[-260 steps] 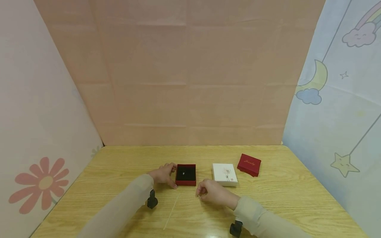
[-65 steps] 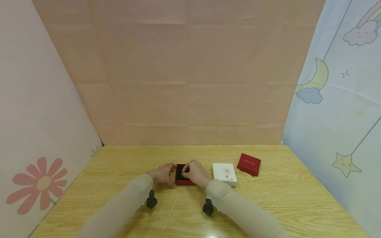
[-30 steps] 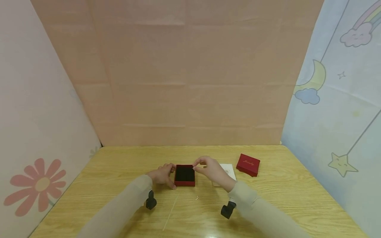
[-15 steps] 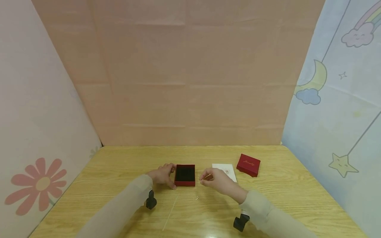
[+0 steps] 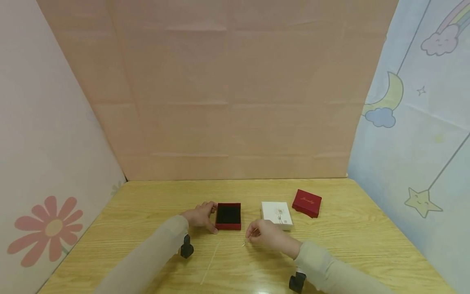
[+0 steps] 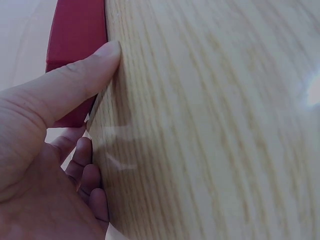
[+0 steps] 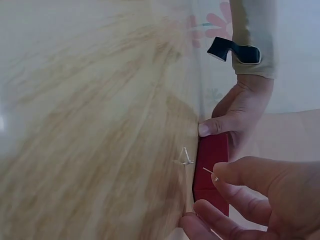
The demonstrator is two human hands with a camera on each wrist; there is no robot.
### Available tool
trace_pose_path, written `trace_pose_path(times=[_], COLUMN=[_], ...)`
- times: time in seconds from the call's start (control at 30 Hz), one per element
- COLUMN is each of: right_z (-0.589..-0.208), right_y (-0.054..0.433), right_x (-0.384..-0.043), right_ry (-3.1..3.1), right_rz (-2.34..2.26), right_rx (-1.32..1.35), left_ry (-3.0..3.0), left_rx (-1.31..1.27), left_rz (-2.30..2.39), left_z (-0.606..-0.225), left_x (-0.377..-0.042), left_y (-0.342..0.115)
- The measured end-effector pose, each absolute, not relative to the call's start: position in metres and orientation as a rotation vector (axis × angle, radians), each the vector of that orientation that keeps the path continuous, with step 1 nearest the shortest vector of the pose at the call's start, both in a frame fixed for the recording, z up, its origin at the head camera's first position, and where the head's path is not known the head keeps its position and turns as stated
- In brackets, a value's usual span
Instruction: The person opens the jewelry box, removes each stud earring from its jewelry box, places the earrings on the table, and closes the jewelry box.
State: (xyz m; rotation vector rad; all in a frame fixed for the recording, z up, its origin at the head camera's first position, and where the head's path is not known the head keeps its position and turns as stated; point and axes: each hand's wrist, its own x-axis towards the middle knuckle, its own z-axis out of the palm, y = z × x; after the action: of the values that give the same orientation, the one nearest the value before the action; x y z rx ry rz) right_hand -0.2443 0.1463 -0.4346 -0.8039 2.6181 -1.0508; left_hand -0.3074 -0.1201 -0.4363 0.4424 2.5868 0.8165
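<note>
My left hand (image 5: 201,215) holds the left side of an uncovered red jewelry box (image 5: 228,226), thumb at its near corner and fingers towards the far one. Black padding lines the box. In the left wrist view the thumb (image 6: 92,67) lies against the red wall. My right hand (image 5: 266,232), low over the table in front of the white box, pinches a tiny stud earring (image 7: 209,171) between thumb and index finger; its thin pin sticks out. Just left of those fingertips a second small silvery earring (image 5: 243,244) lies on the table.
A white box (image 5: 273,210) with a printed flower stands behind my right hand. Farther right at the back lies a red jewelry lid (image 5: 307,202) with gold lettering. A thin pale line (image 5: 210,263) runs over the table in front of my left hand.
My right hand took the star-shaped earring from the black padding, lifted it out to the right, then came down towards the earring on the table. My left hand has stayed at the box.
</note>
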Motion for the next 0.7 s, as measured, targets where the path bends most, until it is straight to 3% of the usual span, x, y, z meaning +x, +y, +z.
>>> trace_pose_path(times=[0.7], right_z=[-0.4415], right_y=[0.1405], right_x=[-0.2352], right_ry=[2.81], right_rz=[-0.854], right_rx=[-0.946], left_ry=[2.582], left_rx=[0.451], left_rz=[0.814], left_z=[-0.4351], left_x=[-0.3064], left_y=[-0.1204])
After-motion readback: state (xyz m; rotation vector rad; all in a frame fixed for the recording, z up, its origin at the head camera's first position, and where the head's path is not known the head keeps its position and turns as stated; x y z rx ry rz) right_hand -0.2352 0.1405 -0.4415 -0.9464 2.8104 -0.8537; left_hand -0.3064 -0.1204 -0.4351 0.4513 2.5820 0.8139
